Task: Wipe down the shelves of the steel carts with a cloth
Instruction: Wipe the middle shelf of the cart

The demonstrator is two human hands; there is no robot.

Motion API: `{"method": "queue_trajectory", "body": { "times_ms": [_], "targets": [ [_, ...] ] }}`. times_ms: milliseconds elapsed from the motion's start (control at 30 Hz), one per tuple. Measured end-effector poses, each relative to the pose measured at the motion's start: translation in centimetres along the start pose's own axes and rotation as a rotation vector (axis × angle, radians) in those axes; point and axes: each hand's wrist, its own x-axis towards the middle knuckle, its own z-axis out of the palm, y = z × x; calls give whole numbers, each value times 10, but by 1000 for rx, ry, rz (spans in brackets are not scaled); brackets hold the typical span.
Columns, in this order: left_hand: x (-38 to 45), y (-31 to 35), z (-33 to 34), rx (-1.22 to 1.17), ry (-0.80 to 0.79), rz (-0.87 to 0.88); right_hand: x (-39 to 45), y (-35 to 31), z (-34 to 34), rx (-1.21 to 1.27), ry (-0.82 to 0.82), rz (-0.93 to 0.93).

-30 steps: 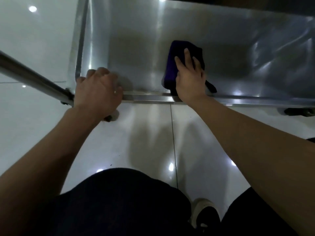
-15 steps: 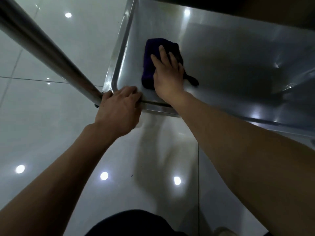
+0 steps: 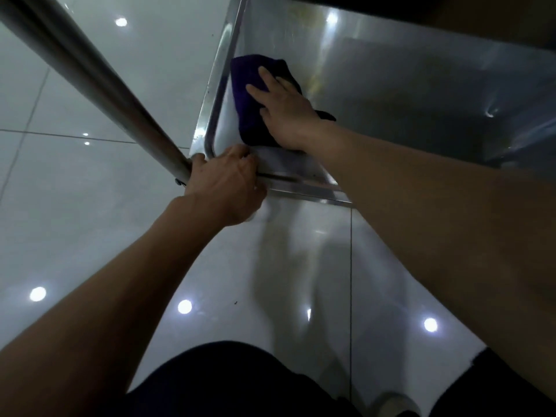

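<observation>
Our right hand (image 3: 285,114) lies flat, fingers straight, pressing the cloth (image 3: 249,94) onto the shelf (image 3: 406,94), against its left edge near the near-left corner. Our left hand (image 3: 227,188) has its grip curled over the shelf's rim at that corner, just beside the cart's post (image 3: 90,82). Under the cart lies a glossy tiled floor (image 3: 90,224); our dark-clad knees (image 3: 228,383) show at the bottom.

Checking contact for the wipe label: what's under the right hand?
The right hand lies flat, fingers straight, on the dark purple cloth, which lies on the steel shelf near its left rim. The shelf surface beneath the cloth is covered.
</observation>
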Motion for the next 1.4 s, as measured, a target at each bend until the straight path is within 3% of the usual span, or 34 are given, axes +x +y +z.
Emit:
{"method": "queue_trajectory", "body": {
  "times_ms": [267,467,767,1000,1133,1233,1400],
  "targets": [
    [23,45,-31,36,-191,31,-54,101,-18,-60,-8,105],
    [47,108,-63,196,-107,266,-105,157,-19,-38,14,197],
    [56,192,-33,79,-315,319,-156,213,-15,0,74,313],
    [36,221,-9,55,-236,145,-194,233,-12,-4,147,315],
    [25,221,-1,29,-129,140,-227,234,-8,-49,144,349],
    [19,230,6,-116,-6,219,-254,224,-1,-102,100,336],
    [13,252,22,-134,-81,244,-282,207,1,-131,30,335]
  ]
}}
